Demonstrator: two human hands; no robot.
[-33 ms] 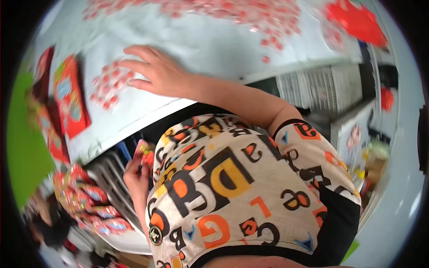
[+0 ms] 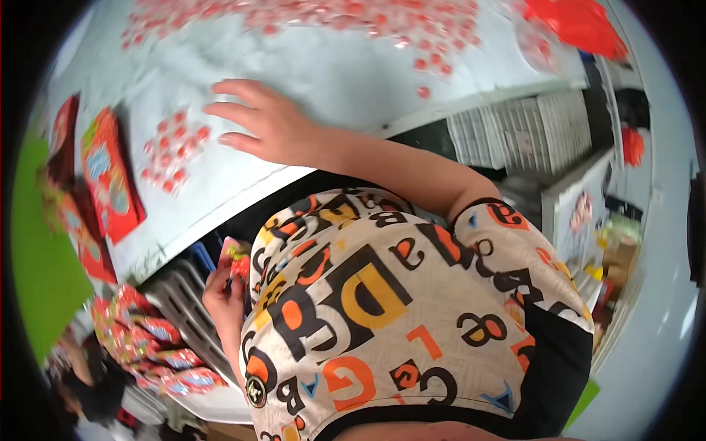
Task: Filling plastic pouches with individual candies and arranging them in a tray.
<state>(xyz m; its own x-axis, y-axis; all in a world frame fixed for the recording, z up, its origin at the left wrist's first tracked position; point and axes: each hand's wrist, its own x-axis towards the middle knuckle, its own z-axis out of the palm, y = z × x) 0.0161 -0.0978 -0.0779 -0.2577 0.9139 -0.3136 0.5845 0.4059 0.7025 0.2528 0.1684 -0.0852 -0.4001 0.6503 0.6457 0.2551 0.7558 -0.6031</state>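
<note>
My right hand (image 2: 261,125) lies flat on the white table (image 2: 346,81) with its fingers spread, holding nothing. Just left of its fingertips sits a small cluster of red round candies (image 2: 173,151). Many more red candies (image 2: 331,22) are scattered along the table's far side. My left hand (image 2: 220,294) is down beside my patterned shirt, below the table's edge, closed on a small red packet (image 2: 234,257).
Red snack packets (image 2: 110,173) lie at the table's left end. A pile of similar packets (image 2: 154,338) sits lower left beside a grey slatted crate (image 2: 184,294). A red bag (image 2: 581,26) lies at the top right. Grey crates (image 2: 529,132) stand under the table at right.
</note>
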